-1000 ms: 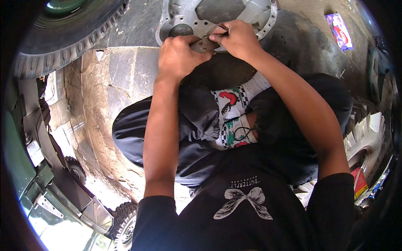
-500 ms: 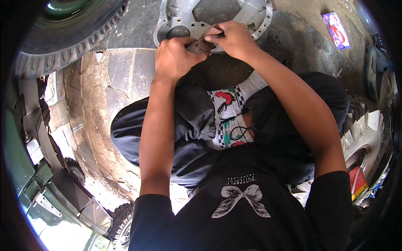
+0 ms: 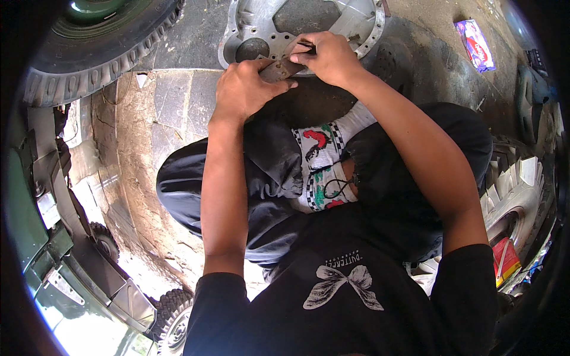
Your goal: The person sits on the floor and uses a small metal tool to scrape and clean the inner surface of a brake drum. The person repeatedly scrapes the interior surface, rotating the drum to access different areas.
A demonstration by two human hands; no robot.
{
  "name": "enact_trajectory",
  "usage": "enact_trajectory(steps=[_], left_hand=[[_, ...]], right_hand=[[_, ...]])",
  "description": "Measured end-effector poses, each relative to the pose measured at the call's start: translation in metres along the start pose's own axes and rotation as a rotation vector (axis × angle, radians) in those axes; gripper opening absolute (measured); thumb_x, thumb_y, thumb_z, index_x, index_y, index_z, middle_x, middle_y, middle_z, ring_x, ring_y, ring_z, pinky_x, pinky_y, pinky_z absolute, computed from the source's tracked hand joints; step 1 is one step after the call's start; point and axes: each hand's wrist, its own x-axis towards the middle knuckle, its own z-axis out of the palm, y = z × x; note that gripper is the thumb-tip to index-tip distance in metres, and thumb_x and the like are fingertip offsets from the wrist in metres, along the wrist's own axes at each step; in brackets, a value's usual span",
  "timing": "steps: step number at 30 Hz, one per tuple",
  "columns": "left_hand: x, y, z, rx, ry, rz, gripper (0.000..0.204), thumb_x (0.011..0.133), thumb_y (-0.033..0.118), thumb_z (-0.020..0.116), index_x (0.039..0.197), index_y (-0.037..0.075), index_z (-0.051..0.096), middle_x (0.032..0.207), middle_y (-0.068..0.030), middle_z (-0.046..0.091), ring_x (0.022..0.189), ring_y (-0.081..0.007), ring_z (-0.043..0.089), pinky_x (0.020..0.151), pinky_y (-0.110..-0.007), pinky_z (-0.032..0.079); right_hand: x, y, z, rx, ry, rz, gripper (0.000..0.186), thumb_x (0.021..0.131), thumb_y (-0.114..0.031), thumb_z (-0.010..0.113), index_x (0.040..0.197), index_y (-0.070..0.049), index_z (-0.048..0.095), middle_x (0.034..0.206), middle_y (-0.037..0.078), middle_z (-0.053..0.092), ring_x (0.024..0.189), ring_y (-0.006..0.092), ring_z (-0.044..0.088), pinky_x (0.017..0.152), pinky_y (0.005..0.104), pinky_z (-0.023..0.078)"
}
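My left hand [image 3: 242, 88] is closed on a small flat metal plate [image 3: 276, 71] with holes in it, fingers behind it and thumb along its near edge. My right hand [image 3: 328, 58] pinches a thin brown piece [image 3: 294, 48] that looks like folded sandpaper, against or just above the plate's right end. Fingers partly cover where the two meet. Just beyond both hands lies a large grey cast-metal housing [image 3: 261, 32], ring-shaped, with bolt holes round its rim. Whether the plate touches the housing, I cannot tell.
A big tyre [image 3: 101, 74] is at the upper left, with green vehicle parts [image 3: 27, 207] below it. To the right lie a purple packet [image 3: 476, 46], another tyre [image 3: 522, 187] and a red-and-yellow box [image 3: 506, 261]. My crossed legs, in patterned socks [image 3: 320, 145], sit close below my hands.
My left hand has shifted slightly left and down, and its thumb sits lower. More of the metal plate shows between the hands. My right hand has barely moved.
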Motion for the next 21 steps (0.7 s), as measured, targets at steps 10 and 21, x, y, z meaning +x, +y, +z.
enact_trajectory(steps=[10,21], left_hand=[[-0.006,-0.004,0.004,0.039,0.007,-0.135,0.054,0.078,0.035,0.085,0.123,0.008,0.076,0.107,-0.0258,0.076,0.104,-0.0439,0.073,0.092,-0.050,0.058],[-0.004,-0.004,0.005,0.061,-0.038,-0.200,0.056,0.077,0.044,0.082,0.124,0.016,0.077,0.110,-0.0235,0.077,0.111,-0.0420,0.071,0.101,-0.050,0.056]], right_hand=[[-0.013,-0.024,-0.007,0.145,-0.004,-0.049,0.019,0.091,-0.017,0.080,0.109,-0.010,0.077,0.099,0.010,0.080,0.091,0.0243,0.078,0.080,0.0366,0.059],[-0.013,-0.028,0.006,-0.043,0.108,-0.052,0.026,0.088,-0.028,0.084,0.106,-0.010,0.079,0.092,0.010,0.079,0.086,0.0296,0.076,0.077,0.0376,0.057]])
